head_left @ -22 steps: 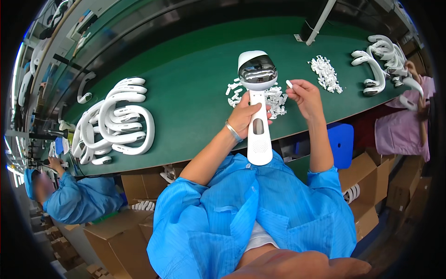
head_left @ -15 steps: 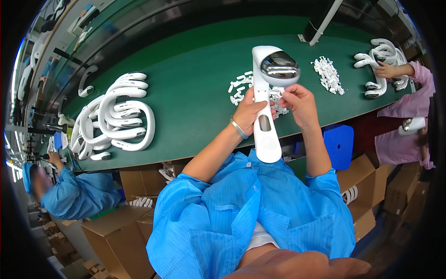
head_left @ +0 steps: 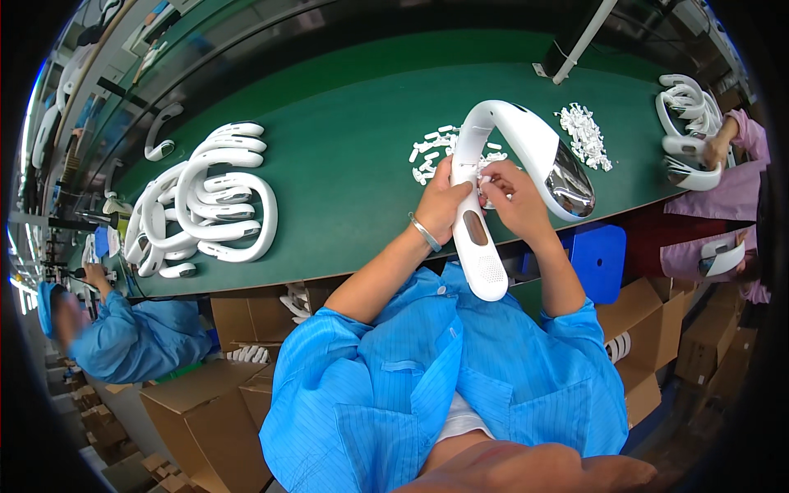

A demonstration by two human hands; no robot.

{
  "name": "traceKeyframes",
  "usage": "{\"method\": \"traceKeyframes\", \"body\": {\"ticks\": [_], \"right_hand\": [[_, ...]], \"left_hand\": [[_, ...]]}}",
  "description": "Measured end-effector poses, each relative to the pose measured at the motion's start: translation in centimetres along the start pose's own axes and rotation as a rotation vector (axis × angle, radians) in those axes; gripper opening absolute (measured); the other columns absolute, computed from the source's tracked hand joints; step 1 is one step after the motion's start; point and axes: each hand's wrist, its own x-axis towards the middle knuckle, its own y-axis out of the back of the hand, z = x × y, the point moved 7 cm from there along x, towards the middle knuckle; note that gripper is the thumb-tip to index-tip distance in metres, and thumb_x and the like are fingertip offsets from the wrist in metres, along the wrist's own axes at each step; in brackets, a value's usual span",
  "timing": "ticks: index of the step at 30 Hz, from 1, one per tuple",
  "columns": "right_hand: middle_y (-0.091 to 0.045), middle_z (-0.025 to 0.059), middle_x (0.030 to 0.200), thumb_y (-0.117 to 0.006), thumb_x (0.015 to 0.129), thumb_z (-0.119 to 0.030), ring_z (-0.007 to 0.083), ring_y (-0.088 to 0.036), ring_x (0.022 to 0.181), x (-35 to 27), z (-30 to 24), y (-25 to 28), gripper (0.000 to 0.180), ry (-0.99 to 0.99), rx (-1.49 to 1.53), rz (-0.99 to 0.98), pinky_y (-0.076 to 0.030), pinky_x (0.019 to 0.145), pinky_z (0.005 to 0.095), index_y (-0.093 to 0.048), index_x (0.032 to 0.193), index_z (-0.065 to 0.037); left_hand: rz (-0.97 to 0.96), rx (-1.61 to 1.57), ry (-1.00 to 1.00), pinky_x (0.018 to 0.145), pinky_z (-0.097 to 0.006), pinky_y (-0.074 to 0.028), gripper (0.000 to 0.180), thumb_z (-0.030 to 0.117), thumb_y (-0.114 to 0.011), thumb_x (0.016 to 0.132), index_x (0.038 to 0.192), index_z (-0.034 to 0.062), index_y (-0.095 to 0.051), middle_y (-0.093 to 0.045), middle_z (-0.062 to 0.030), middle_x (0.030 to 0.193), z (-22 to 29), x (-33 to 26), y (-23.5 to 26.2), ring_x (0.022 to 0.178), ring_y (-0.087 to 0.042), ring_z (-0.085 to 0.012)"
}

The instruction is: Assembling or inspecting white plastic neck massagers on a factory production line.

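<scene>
At the far left, a co-worker in a blue cap and smock (head_left: 136, 345) leans toward a long green-topped table (head_left: 345, 164), its edge curved by the lens. Farther right, white curved devices (head_left: 214, 197) lie heaped and overlapping on the green surface, above an open brown carton (head_left: 205, 435) on the floor. Loose small white parts (head_left: 436, 152) are scattered on the table behind the left hand (head_left: 441, 205), whose fingers are closed around one arm of a white U-shaped device (head_left: 526, 140), held over the table's near edge with its perforated end toward the person. The right hand (head_left: 516, 201) has its fingers bent together against that arm's inner side; whether they pinch anything, I cannot tell. Farther right come a second heap of small parts (head_left: 585, 135), a pale post (head_left: 583, 43) and, below the table edge, a blue plastic panel (head_left: 598, 261). At the right end, a co-worker in pink (head_left: 719, 201) handles more curved devices (head_left: 690, 107); a carton (head_left: 708, 349) below bears a pale mark too small to read.
</scene>
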Motion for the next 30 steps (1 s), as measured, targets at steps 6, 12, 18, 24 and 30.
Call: {"method": "traceKeyframes", "body": {"ticks": [6,12,18,24,30], "right_hand": [[-0.055,0.0058,0.1,-0.059,0.082,0.0,0.0115,-0.058,0.077,0.2,0.3,0.2,0.011,0.101,0.152,0.249,-0.047,0.065,0.021,-0.061,0.093,-0.002],[-0.055,0.0026,0.088,-0.062,0.08,-0.003,0.0067,-0.052,0.065,-0.2,1.2,-0.4,0.009,-0.057,0.24,0.346,-0.039,0.049,0.0178,-0.062,0.089,-0.001],[-0.06,0.0093,0.11,-0.054,0.087,-0.006,0.0119,-0.058,0.094,-0.5,0.5,0.3,0.035,-0.266,0.07,0.26,-0.048,0.08,0.0244,-0.051,0.121,0.002],[-0.062,0.0024,0.099,-0.055,0.083,-0.003,0.0075,-0.057,0.085,0.5,2.1,0.6,0.027,0.0,0.277,0.239,-0.046,0.074,0.0219,-0.057,0.11,0.0],[-0.062,0.0027,0.081,-0.068,0.08,-0.014,0.0088,-0.054,0.064,-0.1,6.1,0.5,0.016,-0.048,0.397,0.257,-0.047,0.057,0.0228,-0.063,0.088,-0.001]], "left_hand": [[-0.015,-0.071,-0.048,0.062,-0.037,-0.056,0.047,-0.001,-0.043,0.086,0.129,0.0099,-0.03,-0.054,-0.0119,0.099,-0.1,-0.4,-1.0,0.076,-0.06,-0.02],[-0.015,-0.16,-0.092,0.091,-0.033,-0.046,0.044,0.002,-0.04,0.087,0.131,0.0064,-0.032,-0.05,-0.0114,0.116,0.9,-1.8,-2.3,0.104,-0.054,-0.0207],[0.033,-0.062,-0.131,0.062,-0.03,-0.052,0.031,0.021,-0.04,0.097,0.126,0.011,-0.036,-0.054,-0.007,0.097,-0.1,-1.6,-1.5,0.079,-0.057,-0.0142],[0.068,0.111,-0.227,0.057,-0.024,-0.048,0.021,0.02,-0.044,0.096,0.105,0.0022,-0.051,-0.06,-0.0049,0.084,1.3,-1.4,-1.1,0.063,-0.057,-0.0089],[0.056,0.467,-0.466,0.058,-0.026,-0.051,0.02,0.013,-0.043,0.095,0.106,-0.0011,-0.051,-0.062,-0.0089,0.081,2.9,-1.7,-1.4,0.064,-0.06,-0.0129]]}}
